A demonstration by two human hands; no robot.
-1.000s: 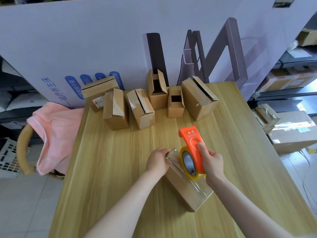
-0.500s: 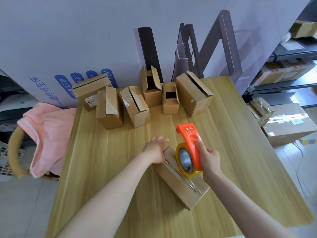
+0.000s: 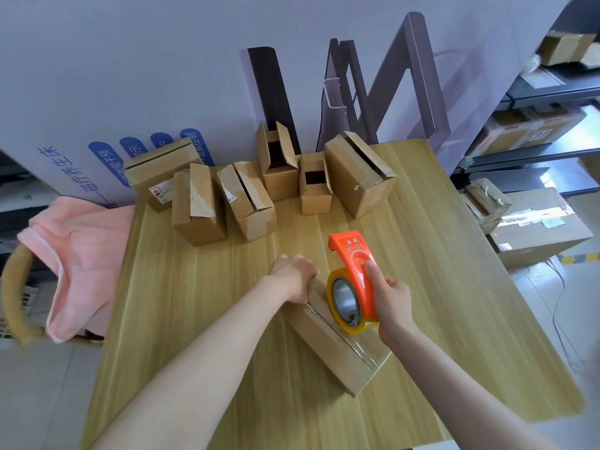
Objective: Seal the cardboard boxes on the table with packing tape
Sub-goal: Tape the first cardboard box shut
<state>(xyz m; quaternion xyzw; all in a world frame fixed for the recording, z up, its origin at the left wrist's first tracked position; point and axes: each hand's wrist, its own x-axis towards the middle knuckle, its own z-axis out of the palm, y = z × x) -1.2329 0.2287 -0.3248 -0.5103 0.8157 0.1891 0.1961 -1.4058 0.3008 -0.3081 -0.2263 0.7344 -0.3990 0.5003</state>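
Observation:
A long cardboard box point(image 3: 337, 349) lies flat on the wooden table point(image 3: 181, 319), with clear tape shining along its top. My left hand point(image 3: 293, 279) curls over the box's far end and holds it down. My right hand point(image 3: 391, 306) grips an orange tape dispenser point(image 3: 355, 271) with a yellowish tape roll, which stands on top of the box near its middle. Several more cardboard boxes point(image 3: 253, 199) stand in a row at the back of the table, some with open flaps.
A large white printed panel point(image 3: 162, 76) stands behind the table. A pink cloth point(image 3: 81, 251) hangs over a chair at the left. Shelves with parcels and a big carton point(image 3: 539, 228) on the floor are at the right.
My left hand slid from the box's top to its far end. The dispenser stays on the box in my right hand. The head camera shifted a little.

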